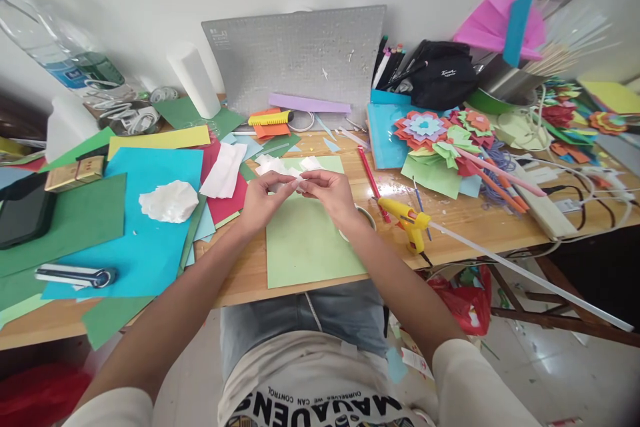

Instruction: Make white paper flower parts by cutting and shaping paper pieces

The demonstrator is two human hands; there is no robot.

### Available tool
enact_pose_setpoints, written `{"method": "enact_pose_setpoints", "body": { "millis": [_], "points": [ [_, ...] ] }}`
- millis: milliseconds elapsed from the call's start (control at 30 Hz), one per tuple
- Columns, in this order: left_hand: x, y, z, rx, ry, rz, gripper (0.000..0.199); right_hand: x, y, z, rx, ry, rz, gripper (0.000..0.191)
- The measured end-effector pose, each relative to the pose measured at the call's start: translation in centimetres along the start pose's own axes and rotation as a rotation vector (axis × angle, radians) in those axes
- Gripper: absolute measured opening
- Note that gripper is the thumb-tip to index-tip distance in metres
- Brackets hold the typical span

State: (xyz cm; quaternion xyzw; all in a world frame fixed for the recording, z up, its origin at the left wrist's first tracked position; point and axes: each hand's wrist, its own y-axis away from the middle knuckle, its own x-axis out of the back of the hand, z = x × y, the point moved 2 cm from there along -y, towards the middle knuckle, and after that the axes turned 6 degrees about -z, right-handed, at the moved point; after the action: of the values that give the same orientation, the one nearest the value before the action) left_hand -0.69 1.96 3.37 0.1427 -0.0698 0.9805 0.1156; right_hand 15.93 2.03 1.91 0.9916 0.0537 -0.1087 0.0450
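My left hand (269, 197) and my right hand (331, 195) meet fingertip to fingertip over a light green sheet of paper (310, 247). Between their pinched fingers is a small white piece (299, 180), mostly hidden; it looks like torn tissue. Just beyond the fingers lie white tissue scraps (271, 164), with another scrap (311, 163) beside them. A folded white tissue (224, 170) rests on red paper to the left. Partly covered by my right wrist is a round ring-shaped thing (370, 213), perhaps a tape roll.
A yellow glue gun (411, 221) and red pencil (373, 183) lie right. Paper flowers (425, 130) sit farther right. At left, blue paper (150, 247) bears a white crumpled lump (169, 201) and a stapler (75, 275). A grey cutting mat (300, 57) leans on the wall.
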Motion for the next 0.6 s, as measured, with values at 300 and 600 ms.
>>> {"method": "enact_pose_setpoints", "body": {
  "millis": [300,600],
  "points": [
    [-0.07,-0.10,-0.31,-0.051,-0.072,0.019,0.033,-0.05,0.30,-0.02,-0.015,-0.032,-0.009,0.034],
    [-0.36,-0.25,-0.97,0.116,0.071,0.047,0.030,-0.09,0.58,-0.16,0.088,0.075,-0.046,0.029]
  ]
}}
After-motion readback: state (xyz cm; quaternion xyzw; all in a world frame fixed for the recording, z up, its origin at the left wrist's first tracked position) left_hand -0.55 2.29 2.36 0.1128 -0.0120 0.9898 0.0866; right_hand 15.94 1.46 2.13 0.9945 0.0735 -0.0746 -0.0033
